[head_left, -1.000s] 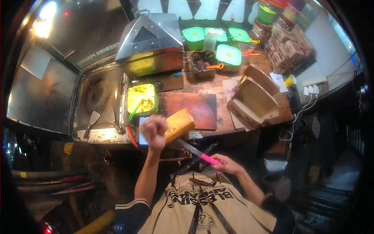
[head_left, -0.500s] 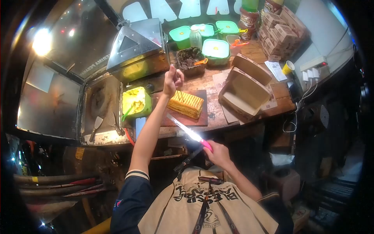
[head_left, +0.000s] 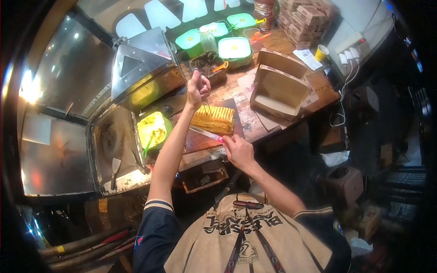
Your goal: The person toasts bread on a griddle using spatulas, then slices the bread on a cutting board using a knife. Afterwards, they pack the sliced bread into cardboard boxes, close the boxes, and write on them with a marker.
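Note:
A toasted, ridged loaf of bread (head_left: 214,120) lies on a dark cutting board (head_left: 195,144). My left hand (head_left: 199,89) is closed around the dark handle of a fork (head_left: 207,109), whose thin prongs point down into the top of the loaf. In my right hand (head_left: 238,151) is a knife (head_left: 206,133) with a pink handle; its blade lies along the near lower side of the bread. Whether the blade touches the crust I cannot tell. Left of the board stands a green tub of yellow spread (head_left: 152,132), partly behind my left forearm.
An open cardboard box (head_left: 280,98) stands right of the board. Behind are a tub of dark chocolate-like filling (head_left: 205,61), lidded green tubs (head_left: 234,48) and stacked folded boxes (head_left: 302,22). A griddle (head_left: 111,136) with a spatula (head_left: 115,173) and a metal hood (head_left: 143,59) are at left.
My right hand has brought the knife up and left, from in front of the counter to the loaf's near side. My left hand still holds the fork at the bread. The view has shifted and turned.

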`<state>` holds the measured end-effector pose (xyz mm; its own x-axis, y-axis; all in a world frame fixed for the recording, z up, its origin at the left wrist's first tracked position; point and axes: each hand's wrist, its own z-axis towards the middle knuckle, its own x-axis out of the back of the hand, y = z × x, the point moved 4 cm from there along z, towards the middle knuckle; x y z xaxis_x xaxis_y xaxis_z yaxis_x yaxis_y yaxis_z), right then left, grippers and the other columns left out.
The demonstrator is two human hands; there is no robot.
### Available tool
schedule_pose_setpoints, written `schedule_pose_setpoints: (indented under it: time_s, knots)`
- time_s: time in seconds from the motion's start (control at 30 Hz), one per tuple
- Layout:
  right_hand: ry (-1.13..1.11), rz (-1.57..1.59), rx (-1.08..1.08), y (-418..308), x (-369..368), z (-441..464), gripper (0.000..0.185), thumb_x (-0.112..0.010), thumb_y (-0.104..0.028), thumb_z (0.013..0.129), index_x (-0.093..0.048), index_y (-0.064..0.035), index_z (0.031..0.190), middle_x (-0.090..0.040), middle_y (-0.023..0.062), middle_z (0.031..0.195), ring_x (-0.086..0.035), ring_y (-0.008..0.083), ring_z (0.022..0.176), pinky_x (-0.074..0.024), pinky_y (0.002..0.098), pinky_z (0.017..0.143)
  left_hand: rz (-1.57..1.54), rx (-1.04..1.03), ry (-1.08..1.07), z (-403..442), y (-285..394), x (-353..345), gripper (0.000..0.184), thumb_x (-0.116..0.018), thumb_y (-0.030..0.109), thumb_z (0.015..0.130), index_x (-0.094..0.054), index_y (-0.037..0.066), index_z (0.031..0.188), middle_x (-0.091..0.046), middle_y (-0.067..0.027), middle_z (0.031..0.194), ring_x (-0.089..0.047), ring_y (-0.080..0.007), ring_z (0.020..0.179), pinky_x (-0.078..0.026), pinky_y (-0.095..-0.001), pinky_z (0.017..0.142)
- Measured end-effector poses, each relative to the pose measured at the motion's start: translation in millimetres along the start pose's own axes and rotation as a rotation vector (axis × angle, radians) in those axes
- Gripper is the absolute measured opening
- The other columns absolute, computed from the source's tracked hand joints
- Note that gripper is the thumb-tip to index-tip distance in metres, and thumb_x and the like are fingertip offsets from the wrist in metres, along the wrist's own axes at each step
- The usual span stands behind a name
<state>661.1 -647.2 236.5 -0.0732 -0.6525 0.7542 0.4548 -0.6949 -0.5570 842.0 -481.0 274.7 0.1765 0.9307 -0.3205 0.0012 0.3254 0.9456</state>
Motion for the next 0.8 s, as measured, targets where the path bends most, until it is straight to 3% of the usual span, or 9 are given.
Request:
schedule_pose_setpoints:
  time_s: [0.27,0.37,0.53,0.8]
  knots:
    - [0.052,-0.086,-0.02,-23,-16,6,0.016,-0.062,-0.024,0.084,-0.066,-0.0172,0.097,-0.054,0.0083,0.073,-0.061,0.0264,0.062,-0.0486,0.0372,0.05,-0.02,-0.047,-0.054,-3,1,2,0.063,-0.032,0.057,0.094,-0.049,0.007,0.059,-0.026,0.0072,0.045,-0.022,-0.0064,0.037,-0.016,-0.0239,0.037]
    - [0.077,-0.155,-0.013,-27,-16,5,0.018,-0.064,-0.022,0.082,-0.066,-0.0201,0.1,-0.056,0.0041,0.074,-0.061,0.0237,0.06,-0.0492,0.0358,0.051,0.006,-0.065,-0.039,-6,2,2,0.064,-0.032,0.056,0.095,-0.049,0.007,0.059,-0.027,0.0068,0.045,-0.023,-0.0065,0.037,-0.016,-0.0242,0.037]
    - [0.063,-0.177,-0.09,-20,18,-22,0.016,-0.065,-0.026,0.082,-0.069,-0.0218,0.096,-0.059,0.0017,0.075,-0.061,0.0214,0.06,-0.049,0.0345,0.051,0.037,-0.111,-0.018,-12,7,-2,0.064,-0.034,0.057,0.094,-0.049,0.007,0.058,-0.029,0.0063,0.045,-0.025,-0.0066,0.037,-0.016,-0.0246,0.037]
    - [0.102,-0.214,-0.085,-25,-12,-3,0.011,-0.063,-0.029,0.084,-0.07,-0.0245,0.091,-0.055,0.0035,0.071,-0.06,0.0219,0.057,-0.0487,0.035,0.049,0.17,-0.235,0.03,-19,11,-11,0.066,-0.034,0.057,0.095,-0.049,0.007,0.054,-0.034,0.0048,0.045,-0.029,-0.0064,0.038,-0.019,-0.0234,0.037]
